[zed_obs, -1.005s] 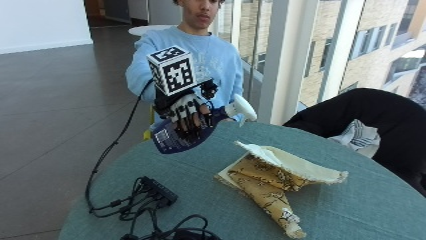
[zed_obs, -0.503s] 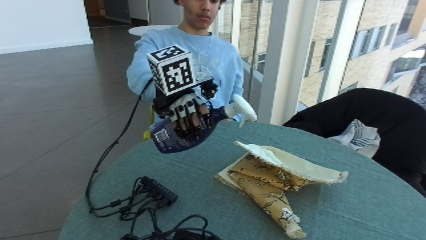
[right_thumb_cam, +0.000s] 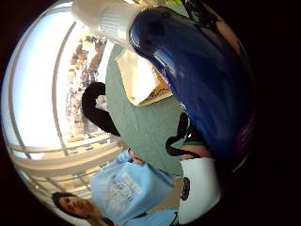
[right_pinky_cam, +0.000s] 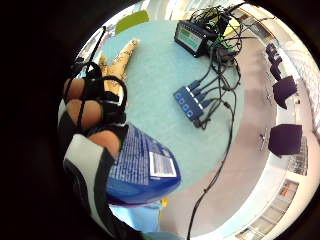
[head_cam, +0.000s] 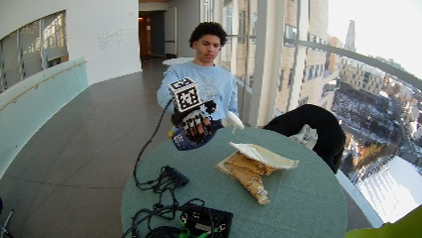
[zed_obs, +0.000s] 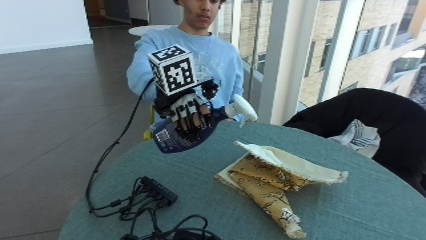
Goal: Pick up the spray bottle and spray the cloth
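Observation:
My gloved right hand (zed_obs: 190, 114) grips a blue spray bottle (zed_obs: 178, 137) and holds it in the air above the table's far left edge. The bottle lies tilted, its white nozzle (zed_obs: 241, 108) pointing right toward the cloth. The fingers (right_pinky_cam: 85, 112) curl round the labelled blue body (right_pinky_cam: 142, 167); in the thumb side view the bottle (right_thumb_cam: 202, 80) fills much of the picture. A crumpled yellow patterned cloth (zed_obs: 276, 177) with a cream underside lies on the green round table (zed_obs: 373, 200), right of and below the bottle; it also shows in the wide view (head_cam: 254, 166).
A black hub with cables (zed_obs: 156, 192) lies on the table's near left. A black device with a screen (head_cam: 208, 220) sits at the front edge. A chair with a dark jacket (zed_obs: 369, 117) stands at the far right, by the window.
The hand has lifted the bottle slightly and tipped its nozzle a little more toward the cloth. The cloth has not moved.

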